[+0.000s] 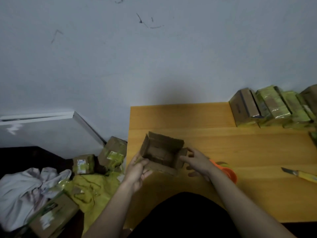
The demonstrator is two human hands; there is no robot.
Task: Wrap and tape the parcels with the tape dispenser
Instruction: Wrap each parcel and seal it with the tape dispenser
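Observation:
A small brown cardboard box (162, 152) with its flaps open is held just above the near left part of the orange wooden table (248, 148). My left hand (137, 169) grips its near left corner, thumb on the side wall. My right hand (197, 160) pinches the right flap with fingers and thumb. An orange tape dispenser (229, 172) lies on the table right behind my right wrist, partly hidden by it. The box's inside looks empty.
Several taped parcels (271, 107) stand in a row at the table's back right. A yellow utility knife (301, 174) lies at the right. On the floor to the left are more parcels (111, 152), yellow wrap (96, 188) and a pale cloth (22, 189).

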